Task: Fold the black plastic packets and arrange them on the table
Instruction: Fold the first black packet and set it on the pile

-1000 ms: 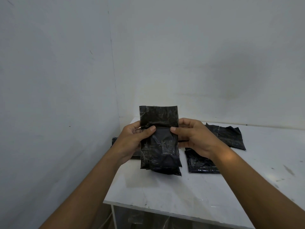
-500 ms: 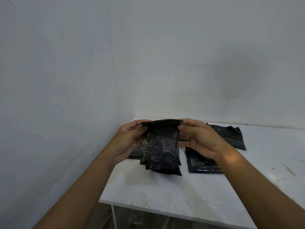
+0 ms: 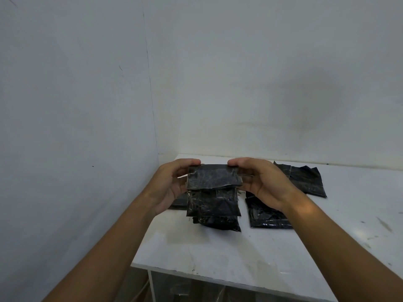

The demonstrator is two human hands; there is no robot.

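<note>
Black plastic packet (image 3: 213, 192), one item: you are holding it upright above the left part of the white table (image 3: 239, 253), with its top flap lying folded down over the front. Your left hand (image 3: 172, 184) is gripping the packet's left edge, forefinger curling over the top corner and thumb hiding behind the plastic. Your right hand (image 3: 263, 184) is gripping the right edge in the same way, fingers bending round the fold line. Both hands are clamping the packet between them. A further dark layer (image 3: 220, 223) is showing under its lower edge, close over the table; you cannot tell whether it is part of the same packet or a separate one. Second packet (image 3: 266, 216): lying flat on the table's middle, partly under your right wrist. Third packet (image 3: 307, 179): lying flat towards the table's far right, near the wall (image 3: 261, 83). Fourth packet (image 3: 180, 201): lying at the table's left edge, mostly hidden behind your left hand.
</note>
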